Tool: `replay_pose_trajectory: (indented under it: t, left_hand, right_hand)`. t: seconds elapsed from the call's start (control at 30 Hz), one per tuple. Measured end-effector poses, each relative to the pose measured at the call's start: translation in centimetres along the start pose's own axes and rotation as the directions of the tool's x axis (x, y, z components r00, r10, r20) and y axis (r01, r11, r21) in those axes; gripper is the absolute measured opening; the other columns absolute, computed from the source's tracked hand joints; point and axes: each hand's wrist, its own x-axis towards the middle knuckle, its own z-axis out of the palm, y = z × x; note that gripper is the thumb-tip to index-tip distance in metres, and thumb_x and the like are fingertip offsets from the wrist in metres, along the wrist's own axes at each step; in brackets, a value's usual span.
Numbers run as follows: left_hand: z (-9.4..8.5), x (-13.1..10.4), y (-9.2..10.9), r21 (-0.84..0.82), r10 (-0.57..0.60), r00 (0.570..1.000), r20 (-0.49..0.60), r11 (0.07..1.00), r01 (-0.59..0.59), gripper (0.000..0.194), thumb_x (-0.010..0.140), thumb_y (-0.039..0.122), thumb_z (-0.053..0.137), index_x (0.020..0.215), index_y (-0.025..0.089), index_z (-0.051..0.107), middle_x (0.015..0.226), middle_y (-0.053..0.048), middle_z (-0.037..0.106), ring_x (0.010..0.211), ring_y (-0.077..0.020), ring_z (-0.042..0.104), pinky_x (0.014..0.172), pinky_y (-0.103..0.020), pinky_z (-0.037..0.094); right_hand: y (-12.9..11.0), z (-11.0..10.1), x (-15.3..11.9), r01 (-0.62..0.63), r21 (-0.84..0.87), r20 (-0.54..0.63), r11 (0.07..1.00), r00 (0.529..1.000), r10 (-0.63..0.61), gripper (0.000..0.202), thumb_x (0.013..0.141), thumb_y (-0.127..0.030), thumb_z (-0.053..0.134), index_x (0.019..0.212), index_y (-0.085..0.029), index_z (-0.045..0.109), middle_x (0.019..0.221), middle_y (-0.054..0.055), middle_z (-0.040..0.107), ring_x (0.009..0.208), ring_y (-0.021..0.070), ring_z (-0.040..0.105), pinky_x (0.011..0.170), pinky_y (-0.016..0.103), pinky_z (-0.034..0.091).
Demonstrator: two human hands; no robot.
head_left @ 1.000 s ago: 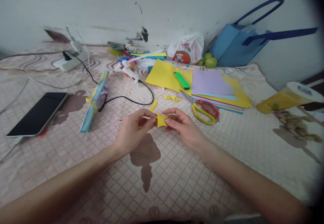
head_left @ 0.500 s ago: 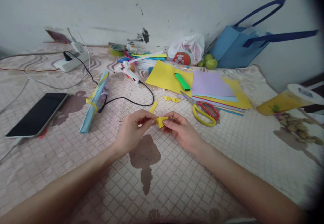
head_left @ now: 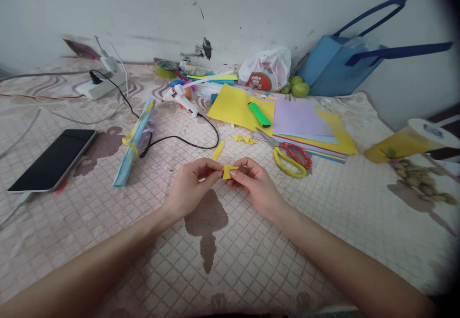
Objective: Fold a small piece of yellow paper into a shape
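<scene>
Between both hands is a small folded piece of yellow paper (head_left: 229, 171) with pointed corners. My left hand (head_left: 194, 181) pinches its left side between thumb and fingers. On the other side, my right hand (head_left: 257, 183) grips it with the thumb on the near face. Just beyond the fingers lie a yellow paper strip (head_left: 218, 149) and small folded yellow paper pieces (head_left: 243, 139). Scissors (head_left: 291, 159) with one yellow and one red handle rest to the right, blades pointing toward the paper sheets.
Farther back are yellow sheets (head_left: 233, 107), a purple sheet (head_left: 302, 119), a green cutter (head_left: 259, 115) and a white glue gun (head_left: 182, 101) with a black cord. A phone (head_left: 53, 159) and blue paper roll (head_left: 134, 145) lie left. A tilted cup (head_left: 398, 143) is right.
The folded yellow paper has turned slightly between my fingers. Both hands stay in nearly the same place, still pinching it.
</scene>
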Motion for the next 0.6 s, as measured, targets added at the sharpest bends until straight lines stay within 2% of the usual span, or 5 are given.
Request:
replay_pose_trajectory:
  t: [0.17, 0.43, 0.6]
  left_hand:
    - [0.03, -0.22, 0.02, 0.007, 0.017, 0.998, 0.061, 1.000, -0.017, 0.016, 0.082, 0.028, 0.063, 0.091, 0.015, 0.068, 0.091, -0.007, 0.073, 0.084, -0.0176, 0.068, 0.079, -0.031, 0.055]
    - [0.09, -0.15, -0.09, -0.014, -0.005, 0.999, 0.037, 1.000, 0.006, 0.016, 0.080, 0.026, 0.065, 0.090, 0.014, 0.068, 0.089, -0.007, 0.072, 0.082, -0.0177, 0.067, 0.079, -0.031, 0.054]
    - [0.02, -0.13, -0.17, -0.079, 0.023, 0.999, 0.049, 0.997, -0.019, 0.015, 0.080, 0.024, 0.065, 0.092, 0.015, 0.068, 0.092, -0.007, 0.071, 0.086, -0.0179, 0.067, 0.081, -0.031, 0.053]
  right_hand:
    - [0.11, -0.16, 0.04, 0.024, 0.017, 0.005, 1.000, 1.000, -0.024, 0.018, 0.074, -0.028, 0.072, 0.080, -0.021, 0.057, 0.072, -0.003, 0.065, 0.064, 0.0107, 0.060, 0.060, 0.025, 0.045]
    - [0.08, -0.01, 0.09, 0.016, 0.036, 0.005, 0.999, 1.000, -0.016, 0.017, 0.073, -0.027, 0.074, 0.079, -0.020, 0.060, 0.070, -0.003, 0.065, 0.063, 0.0099, 0.059, 0.060, 0.024, 0.045]
    - [-0.08, -0.22, 0.16, -0.031, 0.122, 0.030, 0.992, 0.999, 0.027, 0.021, 0.069, -0.027, 0.077, 0.078, -0.021, 0.059, 0.069, -0.004, 0.066, 0.060, 0.0091, 0.058, 0.057, 0.023, 0.043]
